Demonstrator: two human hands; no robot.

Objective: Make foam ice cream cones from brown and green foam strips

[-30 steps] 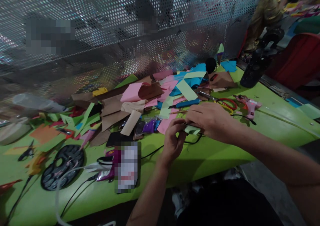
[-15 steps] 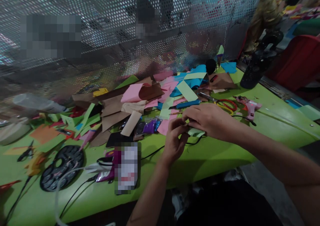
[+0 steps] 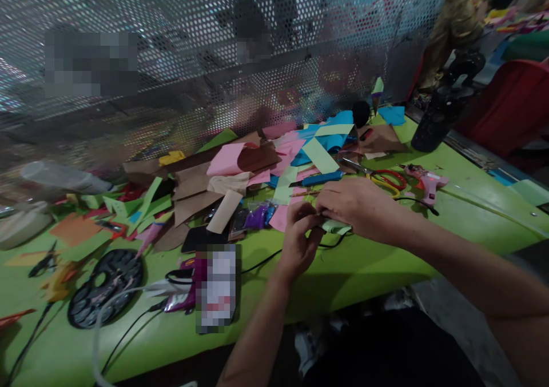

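Note:
Both hands meet over the front of the green table (image 3: 369, 272). Between them is a folded or rolled strip of light green paper (image 3: 337, 227). My left hand (image 3: 300, 238) pinches its left end with bent fingers. From above and the right, my right hand (image 3: 354, 207) closes on the same paper, its fingertips touching those of the left. The fingers cover most of the paper. Just beyond the hands lie a thin stick (image 3: 306, 192), a blue cutter (image 3: 321, 178) and scissors with red and yellow handles (image 3: 388, 181). A pink glue gun (image 3: 429, 186) rests to the right.
Coloured paper scraps (image 3: 240, 158) pile up along a perforated metal screen (image 3: 193, 61). A dark bottle (image 3: 441, 115) stands at the right edge. On the left are a black paint palette (image 3: 105, 290), a yellow glue gun (image 3: 60, 281) and cables. A person (image 3: 458, 27) is at back right.
My right hand has shifted slightly to the right, and its fingers are bent more tightly over the green paper. The left hand has barely moved.

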